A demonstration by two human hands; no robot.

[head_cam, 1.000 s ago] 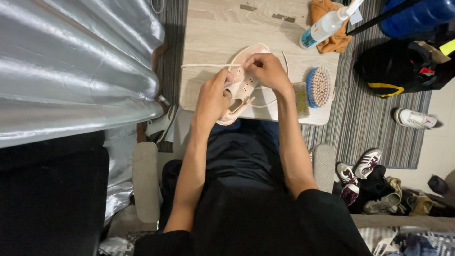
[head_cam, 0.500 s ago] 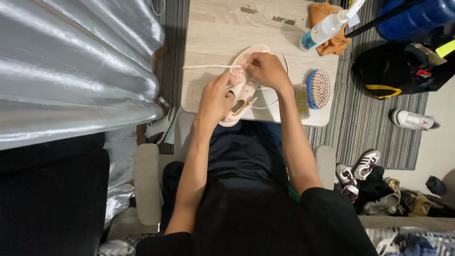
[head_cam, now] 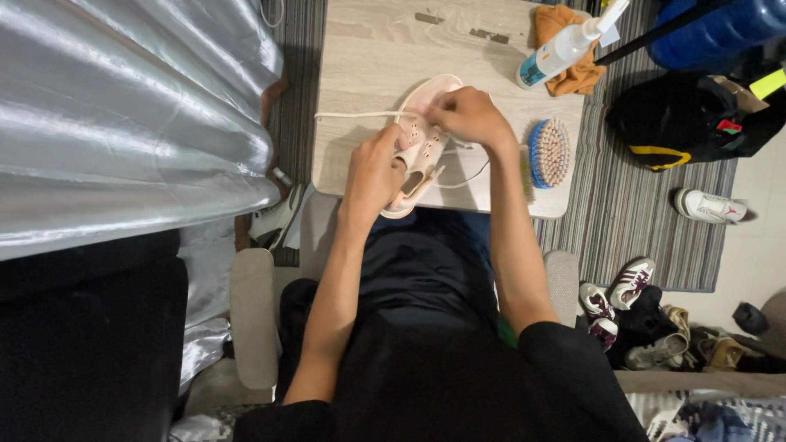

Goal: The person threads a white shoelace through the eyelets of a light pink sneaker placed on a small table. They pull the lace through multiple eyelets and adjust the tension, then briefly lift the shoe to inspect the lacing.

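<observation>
head view: left hand clamps the shoe on the surface; right hand pinches the lace, lacing looks partly done.

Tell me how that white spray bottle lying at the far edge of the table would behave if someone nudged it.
The spray bottle lies on its side, so it would probably roll rather than tip. Its round body rests partly against the orange cloth, which may slow it. It looks like thin plastic, so likely light, and it sits near the table edge, where a push might send it off.
</observation>
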